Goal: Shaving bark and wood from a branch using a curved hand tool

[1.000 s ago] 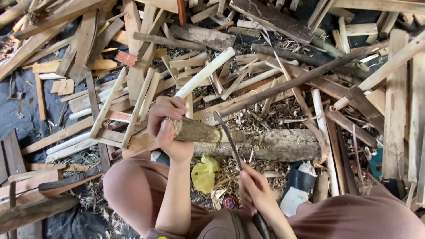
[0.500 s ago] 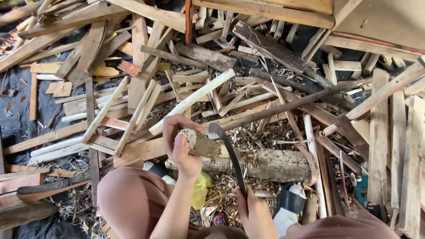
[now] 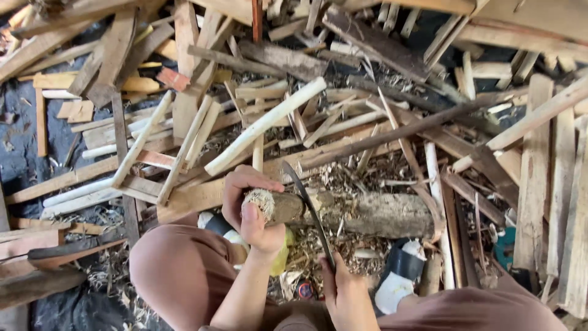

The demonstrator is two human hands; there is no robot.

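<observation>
My left hand [image 3: 251, 205] grips the near, frayed end of a short stick [image 3: 283, 206] that rests on a thick bark-covered log [image 3: 373, 214] lying across in front of my knees. My right hand [image 3: 346, 293] holds the handle of a long, curved dark blade [image 3: 309, 208]. The blade's edge lies against the stick just right of my left hand, with its tip pointing away from me.
A heap of split sticks, slats and planks [image 3: 343, 104] covers the ground beyond the log. A long pale peeled stick [image 3: 266, 122] lies diagonally above my hands. A black-and-white boot [image 3: 401, 276] stands near my right knee. Dark sheeting [image 3: 24, 153] shows at the left.
The blade has swung from lying over the log to pressing on the stick near my left hand. My right hand shifted slightly; the view tilted a little downward.
</observation>
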